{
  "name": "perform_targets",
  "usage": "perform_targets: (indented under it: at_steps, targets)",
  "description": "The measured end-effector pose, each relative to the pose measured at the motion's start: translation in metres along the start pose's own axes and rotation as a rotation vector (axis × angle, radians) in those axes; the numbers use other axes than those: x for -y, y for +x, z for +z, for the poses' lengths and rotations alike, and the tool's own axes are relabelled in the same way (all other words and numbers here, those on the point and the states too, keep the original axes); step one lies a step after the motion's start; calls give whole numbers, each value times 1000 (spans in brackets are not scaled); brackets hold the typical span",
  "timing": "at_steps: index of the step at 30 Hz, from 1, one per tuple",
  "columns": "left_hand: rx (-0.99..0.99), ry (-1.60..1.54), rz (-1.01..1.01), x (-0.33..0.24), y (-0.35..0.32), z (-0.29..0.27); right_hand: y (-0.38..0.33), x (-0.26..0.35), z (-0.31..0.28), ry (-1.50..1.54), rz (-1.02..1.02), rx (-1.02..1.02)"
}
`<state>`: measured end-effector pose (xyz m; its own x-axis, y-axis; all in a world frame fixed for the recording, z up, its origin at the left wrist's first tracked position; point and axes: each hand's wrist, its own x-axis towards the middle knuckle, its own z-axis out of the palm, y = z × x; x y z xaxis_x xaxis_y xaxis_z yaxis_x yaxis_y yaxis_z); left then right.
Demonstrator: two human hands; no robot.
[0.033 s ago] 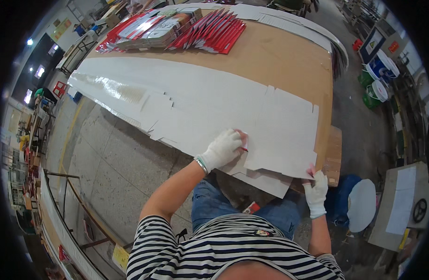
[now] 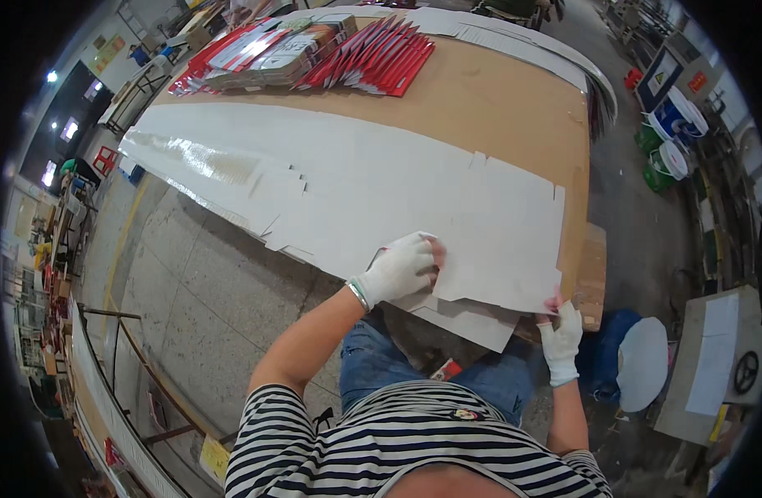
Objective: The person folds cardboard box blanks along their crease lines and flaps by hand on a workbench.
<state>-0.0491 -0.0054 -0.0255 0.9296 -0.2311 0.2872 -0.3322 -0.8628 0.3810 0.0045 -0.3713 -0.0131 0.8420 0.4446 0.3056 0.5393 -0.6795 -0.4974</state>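
Note:
A die-cut white cardboard sheet (image 2: 505, 232) lies on top of overlapping white sheets along the near side of the table. My left hand (image 2: 401, 267), in a white glove with bare fingertips, rests at its left edge with the fingers curled. A thin dark-red stick (image 2: 379, 252) shows at the back of that hand; its kind is too small to make out. At the sheet's near right corner, my right hand (image 2: 562, 334), gloved the same way, pinches the edge between thumb and fingers. Another white sheet (image 2: 472, 324) pokes out below, above my lap.
The table has a brown board surface (image 2: 505, 108). Red-and-white printed packaging (image 2: 372, 62) is piled at its far left. A blue drum with a white lid (image 2: 643, 365) stands right of my right hand. Buckets (image 2: 668, 164) sit on the floor at far right.
My left hand has turned, and the dark-red stick has swung from beside its fingertips to the back of the hand. My right hand stays at the corner.

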Motion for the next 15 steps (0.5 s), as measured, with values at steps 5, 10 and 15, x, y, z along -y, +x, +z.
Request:
perform_targets:
  at_steps: [5,10,15]
  targets:
    - [135,-356,-128,-31,23,-2,19,-20,21,156,270,-154]
    - [-214,-165,-432,-45,38,40,52,-4,24,51,477,-42]
    - [58,206,-211,-56,42,43,57,-35,37,226,374,-171]
